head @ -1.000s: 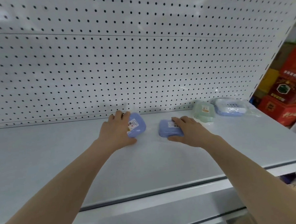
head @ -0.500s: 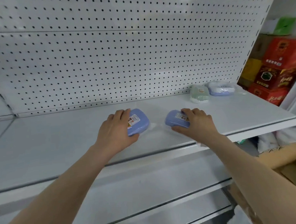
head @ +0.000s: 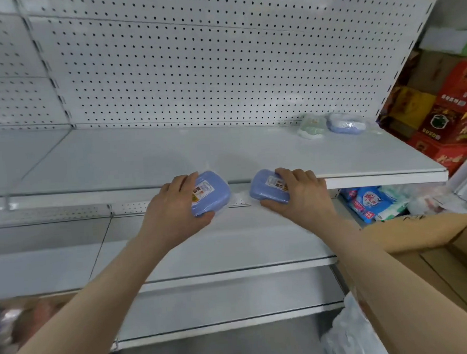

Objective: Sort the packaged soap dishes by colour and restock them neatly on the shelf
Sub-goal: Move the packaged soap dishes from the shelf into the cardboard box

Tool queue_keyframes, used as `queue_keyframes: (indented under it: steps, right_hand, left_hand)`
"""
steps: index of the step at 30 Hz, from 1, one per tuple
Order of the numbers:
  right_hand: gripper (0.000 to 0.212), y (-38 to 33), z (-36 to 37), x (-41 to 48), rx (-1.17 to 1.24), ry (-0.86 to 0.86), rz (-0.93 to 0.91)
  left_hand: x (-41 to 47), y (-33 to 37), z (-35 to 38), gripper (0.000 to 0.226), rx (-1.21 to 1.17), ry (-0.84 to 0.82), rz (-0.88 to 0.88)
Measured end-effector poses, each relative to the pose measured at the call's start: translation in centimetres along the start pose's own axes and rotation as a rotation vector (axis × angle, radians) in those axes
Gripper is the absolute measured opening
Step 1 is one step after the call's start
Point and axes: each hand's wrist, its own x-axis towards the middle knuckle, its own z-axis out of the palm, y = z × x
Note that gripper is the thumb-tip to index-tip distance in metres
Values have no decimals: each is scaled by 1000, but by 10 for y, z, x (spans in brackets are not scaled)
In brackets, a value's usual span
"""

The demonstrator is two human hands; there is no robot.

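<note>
Two blue soap dishes (head: 210, 193), gripped in your left hand (head: 173, 208) and right hand (head: 297, 197), now sit off the shelf (head: 142, 158), past its front edge, so neither is restocked.

Two packaged soap dishes at the shelf's front, two more at its back right.

Left hand (head: 171, 211) and right hand (head: 301, 197) each hold a soap dish before the shelf (head: 142, 158) edge; a cardboard box (head: 454, 266) sits lower right.

White shelf (head: 170, 156): green soap dish (head: 311, 126) beside blue-white soap dish (head: 346, 123), back right.
</note>
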Motion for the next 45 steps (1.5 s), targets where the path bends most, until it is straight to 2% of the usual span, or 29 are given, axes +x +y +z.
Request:
queue_keyframes:
  steps: [10,14,20,30,34,38,42,45]
  right_hand:
    - [80,-84,2,-100,110,-91,-242]
    - [78,-145,11,-128,206,-242,-280]
    - [78,-273,34,-158,298,-363,-407]
    - [75,-530,84,-200,536,-600,-501]
    - [76,-590,98,-206,552,-622,-513]
    - [79,-622,109,-195,507,-630,-528]
    - [80,-651,117,-170,448,-619,-590]
    - [79,-676,129,-149,413,-617,-665]
  left_hand:
    - [-183,-1,-52,83,38,-94,-335]
    - [-254,-23,-76,82,102,-88,-404]
    - [-351,-91,-116,81,141,-91,-585]
    - [-514,-264,-206,79,237,-227,-860]
    - [-552,-328,-217,81,221,-318,-857]
    - [-567,-379,-202,92,131,-491,-782]
    - [-566,-408,-183,89,151,-640,-783]
    - [-566,-419,-180,84,193,-655,-819]
